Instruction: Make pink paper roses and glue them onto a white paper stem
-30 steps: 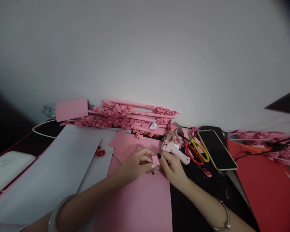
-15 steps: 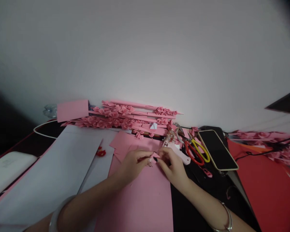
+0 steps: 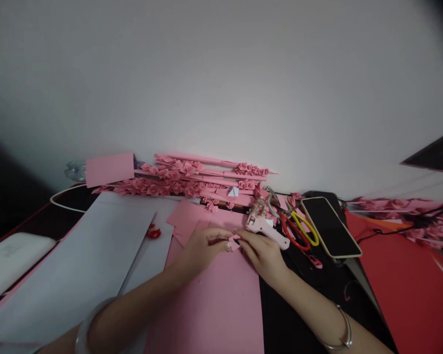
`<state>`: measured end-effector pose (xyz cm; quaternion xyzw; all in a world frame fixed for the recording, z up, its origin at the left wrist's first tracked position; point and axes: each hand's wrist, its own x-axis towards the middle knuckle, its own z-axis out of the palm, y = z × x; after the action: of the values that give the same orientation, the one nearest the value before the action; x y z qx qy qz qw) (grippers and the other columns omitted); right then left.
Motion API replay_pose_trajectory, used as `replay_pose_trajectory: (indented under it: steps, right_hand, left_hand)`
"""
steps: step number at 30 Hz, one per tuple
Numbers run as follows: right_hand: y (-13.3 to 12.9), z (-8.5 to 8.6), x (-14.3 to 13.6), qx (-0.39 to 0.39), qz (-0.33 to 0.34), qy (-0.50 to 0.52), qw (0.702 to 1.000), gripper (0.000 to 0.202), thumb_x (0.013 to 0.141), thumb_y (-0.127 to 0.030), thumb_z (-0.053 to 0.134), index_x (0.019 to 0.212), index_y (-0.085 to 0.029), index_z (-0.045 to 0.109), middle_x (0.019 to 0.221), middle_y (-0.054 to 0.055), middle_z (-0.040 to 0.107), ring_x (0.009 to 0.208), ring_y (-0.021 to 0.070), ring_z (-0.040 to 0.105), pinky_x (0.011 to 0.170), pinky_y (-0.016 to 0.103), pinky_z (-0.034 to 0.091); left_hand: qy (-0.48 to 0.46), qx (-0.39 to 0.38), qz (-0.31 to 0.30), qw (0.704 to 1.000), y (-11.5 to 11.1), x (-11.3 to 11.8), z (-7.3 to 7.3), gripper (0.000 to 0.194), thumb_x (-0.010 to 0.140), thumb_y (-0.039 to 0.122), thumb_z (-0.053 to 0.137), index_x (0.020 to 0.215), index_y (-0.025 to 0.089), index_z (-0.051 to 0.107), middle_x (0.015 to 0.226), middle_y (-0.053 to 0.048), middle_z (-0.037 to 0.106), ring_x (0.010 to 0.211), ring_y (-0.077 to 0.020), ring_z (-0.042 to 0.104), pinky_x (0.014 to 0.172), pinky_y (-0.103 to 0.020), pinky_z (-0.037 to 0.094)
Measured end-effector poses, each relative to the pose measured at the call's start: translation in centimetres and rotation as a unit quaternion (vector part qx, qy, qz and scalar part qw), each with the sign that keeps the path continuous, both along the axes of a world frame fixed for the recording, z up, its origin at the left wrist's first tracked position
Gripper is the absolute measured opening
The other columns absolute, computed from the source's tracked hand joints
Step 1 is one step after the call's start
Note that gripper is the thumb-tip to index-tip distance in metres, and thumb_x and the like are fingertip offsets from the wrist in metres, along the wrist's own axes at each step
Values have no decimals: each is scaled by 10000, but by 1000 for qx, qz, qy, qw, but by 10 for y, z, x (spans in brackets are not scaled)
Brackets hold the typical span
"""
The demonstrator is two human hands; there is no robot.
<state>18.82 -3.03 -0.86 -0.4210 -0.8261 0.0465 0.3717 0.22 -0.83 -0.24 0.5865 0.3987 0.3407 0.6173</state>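
Observation:
Between my fingertips is a small folded piece of pink paper, held above a large pink sheet. My left hand pinches it from the left, thumb and index finger closed on it. On the other side my right hand grips its right edge, with the fingers now lying flatter across the top. Parts of the paper are hidden by the fingers. Smaller pink paper pieces lie just beyond my left hand. A pale pink glue gun rests right behind my right hand.
Folded pink paper flowers on stems are piled along the wall. Scissors with red and yellow handles and a phone lie to the right, beside red sheets. White sheets and a white box-like device occupy the left.
My right hand's fingers have flattened and straightened over the folded paper, where they were more bent before. The left hand keeps its pinch in nearly the same place.

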Motion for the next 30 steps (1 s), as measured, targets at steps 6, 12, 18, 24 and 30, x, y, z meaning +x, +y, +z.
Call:
replay_pose_trajectory:
  steps: [6,12,18,24,30]
  right_hand:
    - [1,0,2,-5,-2,-22,1000,262,916,-223,512,1144,-188,637,940,86,747,771,183,715,715,287,596]
    - [1,-4,2,35,-4,-49,998,260,929,-208,487,1136,-130,624,929,122,741,761,197,712,710,301,591]
    - [-1,-4,2,35,-9,-58,998,294,943,-215,454,1202,-165,585,938,104,738,764,187,708,704,299,593]
    - [0,-4,2,29,-1,-66,997,311,945,-208,437,1217,-173,584,880,106,726,739,196,694,676,317,593]
    - [-1,-5,2,11,5,-72,997,339,945,-202,424,1253,-191,563,823,89,706,687,189,669,629,311,577]
  left_hand:
    - [28,41,-9,999,-1,-3,2,224,817,224,595,991,193,733,932,-23,745,897,-210,654,812,-302,504]
    - [29,43,-8,999,-1,-2,5,205,825,229,580,936,169,741,874,-32,743,853,-198,656,800,-286,499]
    - [20,37,-22,999,-2,-2,5,181,800,222,606,905,163,741,899,-38,742,878,-202,644,794,-281,488]
    - [36,33,-7,999,0,-2,7,179,802,231,584,852,152,736,848,-59,740,831,-205,660,782,-299,497]
    - [63,46,2,997,-1,-2,8,182,820,234,559,799,156,722,817,-58,736,802,-194,660,765,-287,491]
